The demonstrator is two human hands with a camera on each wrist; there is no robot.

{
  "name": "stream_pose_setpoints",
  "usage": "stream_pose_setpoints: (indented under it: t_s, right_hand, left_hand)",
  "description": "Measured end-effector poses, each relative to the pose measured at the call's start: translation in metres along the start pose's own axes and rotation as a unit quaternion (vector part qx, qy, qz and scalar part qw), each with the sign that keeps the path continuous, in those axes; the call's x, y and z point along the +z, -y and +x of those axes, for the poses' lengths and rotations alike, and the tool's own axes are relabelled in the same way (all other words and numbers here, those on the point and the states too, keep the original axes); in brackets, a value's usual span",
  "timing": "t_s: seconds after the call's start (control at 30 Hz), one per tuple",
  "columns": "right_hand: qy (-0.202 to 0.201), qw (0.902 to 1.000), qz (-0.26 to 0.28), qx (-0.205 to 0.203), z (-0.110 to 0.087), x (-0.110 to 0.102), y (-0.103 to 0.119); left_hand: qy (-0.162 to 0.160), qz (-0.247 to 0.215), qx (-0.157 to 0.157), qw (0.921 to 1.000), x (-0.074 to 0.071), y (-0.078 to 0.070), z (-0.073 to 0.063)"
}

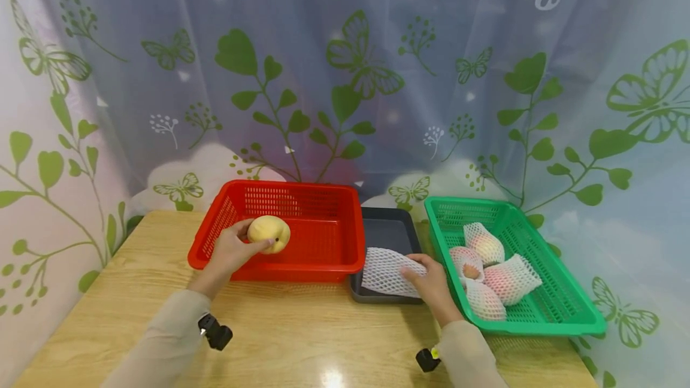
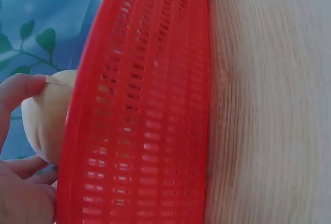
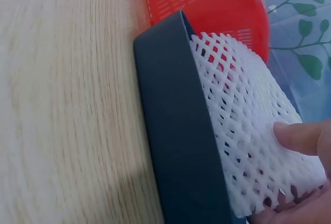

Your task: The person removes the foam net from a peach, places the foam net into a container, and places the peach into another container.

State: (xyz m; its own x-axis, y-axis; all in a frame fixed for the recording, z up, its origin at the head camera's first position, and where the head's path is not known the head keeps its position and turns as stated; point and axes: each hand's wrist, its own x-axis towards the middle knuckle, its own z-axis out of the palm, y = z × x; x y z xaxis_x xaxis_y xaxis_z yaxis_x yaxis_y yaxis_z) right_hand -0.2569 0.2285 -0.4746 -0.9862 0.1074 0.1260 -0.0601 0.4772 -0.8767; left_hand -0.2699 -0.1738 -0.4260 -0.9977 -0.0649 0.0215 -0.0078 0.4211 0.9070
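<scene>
Over the left part of the red basket (image 1: 323, 275), my left hand (image 1: 233, 251) grips a yellow peach (image 1: 268, 233) between thumb and fingers. In the left wrist view the basket's wall covers part of the peach (image 2: 47, 115). My right hand (image 1: 433, 285) pinches a white foam fruit net (image 1: 389, 271) at its right end, thumb on top. The net looks flat and lies above the dark grey tray (image 1: 389, 215). In the right wrist view the foam net (image 3: 243, 115) reaches past the rim of the tray (image 3: 178, 115).
A green basket (image 1: 560, 283) stands to the right, holding several peaches (image 1: 512, 280) in white foam nets. The wooden table (image 1: 302, 334) runs along the front. A patterned curtain (image 1: 302, 29) hangs behind the baskets and along both sides.
</scene>
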Motion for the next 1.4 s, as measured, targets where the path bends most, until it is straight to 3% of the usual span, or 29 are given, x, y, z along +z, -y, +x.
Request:
stream_pose_setpoints:
  t_s: [0.27, 0.47, 0.8, 1.1, 1.27, 1.4]
  right_hand:
    - [0.033, 0.9989, -0.015, 0.029, 0.014, 0.009, -0.005]
    - [0.053, 0.9980, -0.031, 0.019, 0.022, 0.016, -0.010]
    - [0.045, 0.9968, -0.066, -0.004, 0.031, 0.025, -0.025]
    - [0.056, 0.9886, -0.137, -0.029, 0.034, 0.029, -0.028]
    - [0.051, 0.9861, -0.143, -0.067, 0.033, 0.028, -0.029]
    - [0.053, 0.9852, -0.145, -0.075, 0.034, 0.028, -0.031]
  left_hand:
    - [0.016, 0.008, -0.017, 0.9997, -0.003, 0.005, 0.015]
    - [0.034, 0.020, -0.033, 0.9987, 0.000, 0.011, 0.026]
    - [0.053, 0.030, -0.072, 0.9956, 0.001, 0.021, 0.041]
    - [0.091, 0.012, -0.092, 0.9915, 0.001, 0.026, 0.042]
    - [0.109, 0.006, -0.099, 0.9891, -0.001, 0.027, 0.043]
    - [0.129, 0.017, -0.102, 0.9863, -0.003, 0.023, 0.043]
